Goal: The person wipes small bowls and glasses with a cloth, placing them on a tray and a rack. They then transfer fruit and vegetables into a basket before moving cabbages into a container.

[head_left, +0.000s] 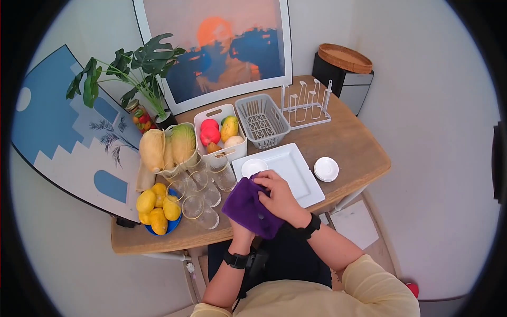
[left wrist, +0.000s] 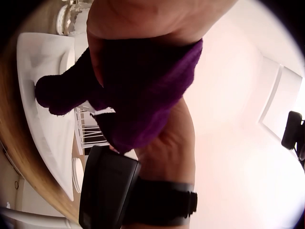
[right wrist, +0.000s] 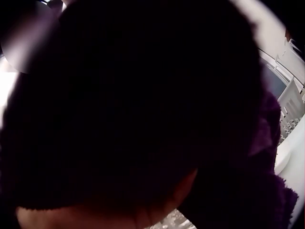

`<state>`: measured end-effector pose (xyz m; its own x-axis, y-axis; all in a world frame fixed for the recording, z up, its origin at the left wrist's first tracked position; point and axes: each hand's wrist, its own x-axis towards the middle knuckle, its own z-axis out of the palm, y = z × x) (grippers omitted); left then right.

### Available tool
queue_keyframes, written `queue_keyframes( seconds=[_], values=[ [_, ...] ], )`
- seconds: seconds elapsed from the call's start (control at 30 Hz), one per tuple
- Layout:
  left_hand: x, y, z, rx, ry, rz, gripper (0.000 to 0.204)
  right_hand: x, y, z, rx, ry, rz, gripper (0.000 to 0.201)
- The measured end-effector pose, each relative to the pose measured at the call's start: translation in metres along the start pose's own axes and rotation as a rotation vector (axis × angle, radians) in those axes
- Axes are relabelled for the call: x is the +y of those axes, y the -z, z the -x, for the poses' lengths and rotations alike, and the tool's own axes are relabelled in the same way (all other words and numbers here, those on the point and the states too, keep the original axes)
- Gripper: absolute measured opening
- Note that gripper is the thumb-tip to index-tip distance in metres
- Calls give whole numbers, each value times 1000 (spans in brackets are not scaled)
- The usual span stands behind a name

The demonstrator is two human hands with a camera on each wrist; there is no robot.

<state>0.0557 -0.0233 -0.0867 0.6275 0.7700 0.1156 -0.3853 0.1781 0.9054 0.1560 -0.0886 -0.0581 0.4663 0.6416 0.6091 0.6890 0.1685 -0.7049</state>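
Observation:
A purple cloth [head_left: 248,207] is bunched between both hands over the table's front edge. My right hand [head_left: 281,199] grips it from above and the right, fingers bent over its upper edge. From below, my left hand [head_left: 243,232] holds the cloth, which covers most of its fingers in the head view. The left wrist view has the cloth [left wrist: 147,90] hanging in folds below the left hand [left wrist: 143,19]. Dark cloth [right wrist: 133,105] fills most of the right wrist view. I cannot tell whether anything is wrapped inside. Just beyond, a small white dish [head_left: 254,167] sits on a square white plate [head_left: 297,171].
Several gold-rimmed glasses [head_left: 209,219] stand left of the hands, near lemons [head_left: 158,203] on a blue plate [head_left: 170,227]. Behind are a vegetable basket [head_left: 182,169], a white fruit bin [head_left: 237,152], a grey basket [head_left: 270,138] and a white rack [head_left: 311,122]. Stacked small dishes [head_left: 326,169] are at right.

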Motion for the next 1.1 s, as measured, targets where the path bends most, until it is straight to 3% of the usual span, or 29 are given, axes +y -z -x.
queue_keyframes(
  seconds=[0.03, 0.1, 0.17, 0.2, 0.23, 0.27, 0.33, 0.37, 0.43, 0.47, 0.5, 0.57, 0.6, 0.67, 0.73, 0.77, 0.8, 0.83, 0.87, 0.9, 1.0, 1.03, 1.07, 1.1],
  values=[
    [-2, 6, -1, -14, -89, -146, 30, -5, 3, -1, 2, 4, -1, 22],
    [5, 15, -4, -28, -72, -138, 30, -8, 10, -1, -208, -359, 131, 19],
    [9, 13, -1, -41, -43, -131, 31, -8, 5, 1, -218, -379, 132, 19],
    [8, 7, -1, 43, -45, -4, 31, -7, 1, 0, -222, -391, 136, 20],
    [8, 3, -1, 127, -49, 123, 32, -1, -8, 4, -101, -377, 112, 19],
    [6, 5, -2, 125, -52, 122, 32, 7, -14, 9, -99, -373, 112, 19],
    [3, 9, -4, 87, -322, -544, 33, 9, -21, 10, -2, -281, -118, 19],
    [4, 15, -6, 91, -321, -545, 33, 12, -14, 11, -108, -280, -91, 19],
    [16, 25, -11, -122, -50, -392, 34, 5, -5, 5, -176, -351, -6, 17],
    [14, 24, -10, -126, -48, -392, 34, 4, -2, 3, -241, -419, 81, 15],
    [12, 22, -8, -103, -94, -434, 35, 6, -6, 8, -238, -422, 82, 15],
    [7, 18, -8, -53, -202, -517, 36, 11, -21, 14, 44, -376, -35, 16],
    [5, 17, -7, -25, -254, -558, 36, 11, -17, 12, 43, -374, -36, 16],
    [6, 17, -5, 4, -297, -597, 37, 10, -5, 9, -264, -298, 77, 22],
    [22, 12, -5, -40, -334, -887, 37, 8, -9, 9, -231, -284, 48, 22],
    [25, -1, 0, 51, -451, -888, 39, 8, -14, 11, -137, -332, 25, 22],
    [18, -6, 1, 49, -453, -888, 39, 10, -17, 12, -44, -374, 2, 23],
    [9, -9, 0, 119, -438, -701, 40, 10, -18, 13, -7, -350, 0, 23],
    [4, -8, 0, 188, -417, -515, 41, 11, -18, 14, -8, -349, -4, 23],
    [11, -1, -1, 105, -506, -881, 46, 11, -16, 15, -51, -351, -39, 23],
    [27, 12, -4, 6, -450, -875, 50, 8, 0, 19, -197, -348, -101, 22],
    [21, 18, -9, 62, -367, -647, 50, 9, 6, 18, -297, -330, -130, 22],
    [17, 19, -8, 61, -363, -647, 50, 12, 10, 17, -298, -335, -130, 22],
    [22, 13, -7, 94, -437, -733, 48, 13, 15, 14, -155, -348, -83, 22]
  ],
)
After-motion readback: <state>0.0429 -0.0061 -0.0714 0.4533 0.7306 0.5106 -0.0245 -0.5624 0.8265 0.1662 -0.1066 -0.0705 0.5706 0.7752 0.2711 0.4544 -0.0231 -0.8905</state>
